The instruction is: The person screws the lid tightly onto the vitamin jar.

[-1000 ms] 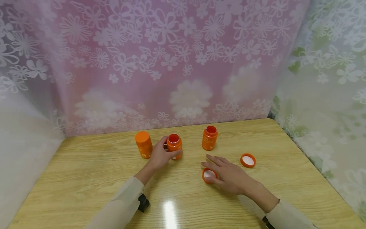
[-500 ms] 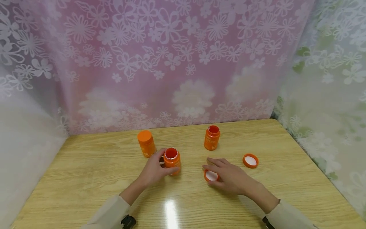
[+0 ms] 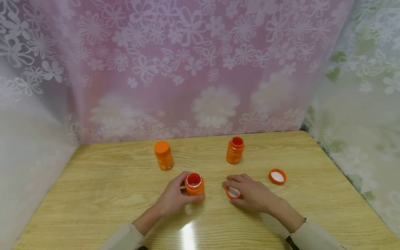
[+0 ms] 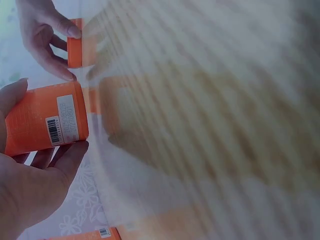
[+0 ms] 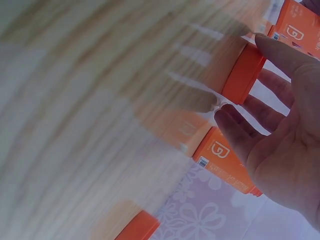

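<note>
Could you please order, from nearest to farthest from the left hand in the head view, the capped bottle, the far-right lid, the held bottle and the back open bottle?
1. Held bottle, in the left hand.
2. Capped bottle, behind, slightly left.
3. Back open bottle, to the right.
4. Far-right lid, beyond the right hand.

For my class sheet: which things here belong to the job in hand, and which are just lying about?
Likely in the job:
Front open jar, held by the left hand
Near lid, with the right hand curled around it

Probably just lying about:
Closed jar
Back open jar
Far lid, white side up
</note>
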`<action>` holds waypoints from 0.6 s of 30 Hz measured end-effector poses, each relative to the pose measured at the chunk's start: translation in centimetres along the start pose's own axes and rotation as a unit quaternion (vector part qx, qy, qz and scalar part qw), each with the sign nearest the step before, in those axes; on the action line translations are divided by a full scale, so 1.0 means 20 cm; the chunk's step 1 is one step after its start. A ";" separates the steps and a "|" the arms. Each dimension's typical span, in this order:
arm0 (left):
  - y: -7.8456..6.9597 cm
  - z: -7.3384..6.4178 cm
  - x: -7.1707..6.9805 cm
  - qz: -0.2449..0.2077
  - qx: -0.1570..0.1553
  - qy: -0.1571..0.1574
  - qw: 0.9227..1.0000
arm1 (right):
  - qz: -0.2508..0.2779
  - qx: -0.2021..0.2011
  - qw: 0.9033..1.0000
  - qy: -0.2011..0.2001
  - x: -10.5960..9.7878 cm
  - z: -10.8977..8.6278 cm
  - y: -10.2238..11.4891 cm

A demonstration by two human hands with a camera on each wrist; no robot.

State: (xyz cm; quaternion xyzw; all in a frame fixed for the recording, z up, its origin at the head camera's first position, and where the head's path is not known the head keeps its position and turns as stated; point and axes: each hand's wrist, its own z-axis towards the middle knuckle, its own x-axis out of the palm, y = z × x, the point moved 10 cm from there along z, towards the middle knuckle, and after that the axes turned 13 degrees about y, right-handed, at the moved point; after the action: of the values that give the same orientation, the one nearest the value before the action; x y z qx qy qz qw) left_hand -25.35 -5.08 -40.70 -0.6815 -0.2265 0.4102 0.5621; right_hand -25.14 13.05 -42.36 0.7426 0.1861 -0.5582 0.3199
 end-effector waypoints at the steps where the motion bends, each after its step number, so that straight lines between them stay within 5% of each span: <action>1: -0.02 -0.01 0.00 -0.002 -0.001 -0.001 1.000 | 0.001 0.000 1.000 0.000 0.00 0.00 0.00; 9: -0.08 -0.03 0.00 0.014 0.008 -0.014 1.000 | -0.002 -0.001 1.000 0.007 0.00 0.01 0.01; 18: 0.13 0.02 -0.01 0.024 -0.007 -0.007 1.000 | 0.004 -0.007 1.000 0.019 -0.01 0.03 0.01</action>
State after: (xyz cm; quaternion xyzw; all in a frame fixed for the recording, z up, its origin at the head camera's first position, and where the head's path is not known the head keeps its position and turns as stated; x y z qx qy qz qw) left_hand -26.08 -5.65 -43.12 -0.6874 -0.2171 0.4271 0.5459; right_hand -25.37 12.53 -42.28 0.7517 0.1931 -0.5415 0.3232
